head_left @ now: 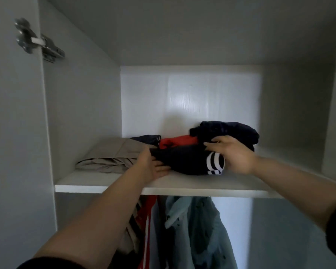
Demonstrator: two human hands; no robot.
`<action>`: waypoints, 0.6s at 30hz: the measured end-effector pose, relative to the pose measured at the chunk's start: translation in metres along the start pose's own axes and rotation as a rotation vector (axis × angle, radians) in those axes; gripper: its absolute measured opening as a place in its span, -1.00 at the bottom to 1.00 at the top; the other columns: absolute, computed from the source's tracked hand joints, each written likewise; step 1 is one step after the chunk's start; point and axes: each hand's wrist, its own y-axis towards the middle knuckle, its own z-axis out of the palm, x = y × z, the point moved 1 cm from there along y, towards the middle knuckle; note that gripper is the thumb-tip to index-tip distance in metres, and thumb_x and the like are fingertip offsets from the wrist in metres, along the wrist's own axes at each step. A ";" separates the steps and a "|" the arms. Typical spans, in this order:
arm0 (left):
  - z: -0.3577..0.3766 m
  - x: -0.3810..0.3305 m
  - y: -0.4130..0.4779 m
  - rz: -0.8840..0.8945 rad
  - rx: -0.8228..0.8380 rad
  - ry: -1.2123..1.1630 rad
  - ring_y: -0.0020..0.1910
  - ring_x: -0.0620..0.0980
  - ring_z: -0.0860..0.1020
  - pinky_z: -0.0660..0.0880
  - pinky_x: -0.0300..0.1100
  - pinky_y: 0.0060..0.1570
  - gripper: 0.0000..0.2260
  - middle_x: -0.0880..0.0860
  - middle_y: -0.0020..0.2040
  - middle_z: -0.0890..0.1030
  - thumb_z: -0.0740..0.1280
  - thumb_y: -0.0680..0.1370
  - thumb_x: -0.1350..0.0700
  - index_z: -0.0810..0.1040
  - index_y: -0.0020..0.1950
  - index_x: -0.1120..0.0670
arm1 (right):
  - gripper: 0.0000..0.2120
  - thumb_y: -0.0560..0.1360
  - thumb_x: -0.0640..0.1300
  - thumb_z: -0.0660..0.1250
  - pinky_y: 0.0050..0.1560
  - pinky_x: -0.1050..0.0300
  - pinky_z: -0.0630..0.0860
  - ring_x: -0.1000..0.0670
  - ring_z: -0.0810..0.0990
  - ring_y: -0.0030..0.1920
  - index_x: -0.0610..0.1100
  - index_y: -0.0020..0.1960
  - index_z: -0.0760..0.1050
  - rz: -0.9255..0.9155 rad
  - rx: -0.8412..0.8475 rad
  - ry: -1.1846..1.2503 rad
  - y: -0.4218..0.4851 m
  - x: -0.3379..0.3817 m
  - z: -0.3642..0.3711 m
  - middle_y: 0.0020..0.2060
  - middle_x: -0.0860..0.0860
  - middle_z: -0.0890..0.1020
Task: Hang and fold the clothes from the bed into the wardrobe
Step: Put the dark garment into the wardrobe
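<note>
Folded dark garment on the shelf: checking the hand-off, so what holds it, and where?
Both hands hold the folded dark garment: left hand at its left end, right hand over its right end.

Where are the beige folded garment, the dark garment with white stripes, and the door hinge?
beige folded garment (113,155): head view, on its creased top fold.
dark garment with white stripes (214,161): head view, on the white stripes.
door hinge (38,40): head view, on its metal arm.

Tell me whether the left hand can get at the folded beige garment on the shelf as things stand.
Probably yes. The left hand holds the left end of the dark striped bundle, and the beige garment lies right beside it on the same shelf, with nothing between them. It would have to let go first.
</note>
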 end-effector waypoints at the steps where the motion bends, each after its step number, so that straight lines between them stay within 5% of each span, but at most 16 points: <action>1: 0.000 0.004 0.004 -0.011 -0.050 0.081 -0.01 0.22 0.56 0.52 0.05 -0.06 -0.63 0.27 0.15 0.53 0.11 0.63 -0.06 0.41 0.23 0.21 | -0.41 0.42 -0.11 0.39 0.45 0.09 0.09 -0.07 0.22 0.47 -0.02 0.43 0.35 0.019 0.073 -0.013 -0.008 -0.009 0.018 0.46 -0.05 0.31; 4: 0.004 0.001 0.017 0.288 -0.299 0.671 -0.30 0.12 0.56 0.51 -0.08 -0.31 -0.77 0.15 -0.23 0.54 0.14 0.61 0.06 0.47 -0.08 0.18 | -0.44 0.42 -0.23 0.41 0.48 0.11 0.04 -0.08 0.12 0.50 -0.05 0.40 0.39 0.117 0.056 0.269 -0.025 -0.033 0.042 0.50 -0.01 0.20; 6: 0.012 -0.007 0.024 0.765 -0.453 1.180 -0.25 0.09 0.48 0.45 -0.06 -0.24 -0.77 0.08 -0.27 0.49 0.15 0.58 0.11 0.45 -0.24 0.13 | -0.45 0.41 -0.32 0.41 0.49 0.07 0.04 -0.11 0.12 0.50 -0.12 0.38 0.42 0.133 0.029 0.430 -0.024 -0.042 0.043 0.49 -0.06 0.19; 8: 0.027 -0.009 0.028 1.042 -0.343 1.351 -0.13 0.09 0.48 0.43 -0.02 -0.11 -0.77 0.10 -0.18 0.55 0.16 0.59 0.13 0.51 -0.20 0.14 | -0.49 0.42 -0.34 0.42 0.50 0.08 0.03 -0.10 0.11 0.51 -0.16 0.35 0.44 0.108 0.036 0.507 -0.020 -0.045 0.043 0.49 -0.09 0.20; 10: 0.041 -0.006 0.041 0.987 -0.102 1.405 0.12 0.12 0.51 0.41 -0.03 0.14 -0.75 0.13 0.10 0.60 0.14 0.63 0.12 0.58 0.14 0.16 | -0.53 0.45 -0.33 0.41 0.49 0.10 0.01 -0.08 0.07 0.52 -0.14 0.33 0.46 0.088 0.030 0.573 -0.018 -0.046 0.046 0.48 -0.07 0.22; 13: 0.053 0.009 0.056 0.580 0.105 1.625 0.41 0.12 0.32 0.22 -0.09 0.39 -0.59 0.11 0.45 0.36 0.03 0.66 -0.05 0.31 0.48 0.04 | -0.54 0.47 -0.28 0.40 0.49 0.12 -0.06 -0.06 -0.02 0.53 -0.07 0.34 0.44 0.087 0.046 0.639 -0.018 -0.052 0.051 0.50 -0.08 0.17; 16: 0.057 0.011 0.054 0.543 0.047 1.818 0.24 0.13 0.46 0.32 -0.09 0.19 -0.59 0.16 0.26 0.53 -0.01 0.65 -0.12 0.55 0.13 0.07 | -0.49 0.53 -0.17 0.35 0.51 -0.10 -0.07 -0.09 -0.11 0.54 0.03 0.44 0.31 0.128 0.230 0.395 -0.014 -0.071 0.052 0.53 -0.07 0.04; 18: 0.062 0.003 0.049 0.543 -0.007 1.846 0.04 0.13 0.53 0.38 -0.07 0.09 -0.53 0.18 0.05 0.61 0.00 0.64 -0.15 0.55 -0.07 0.15 | -0.51 0.55 -0.23 0.31 0.50 0.03 0.01 0.00 0.01 0.53 0.02 0.44 0.34 0.141 0.359 0.459 -0.011 -0.086 0.047 0.53 -0.01 0.09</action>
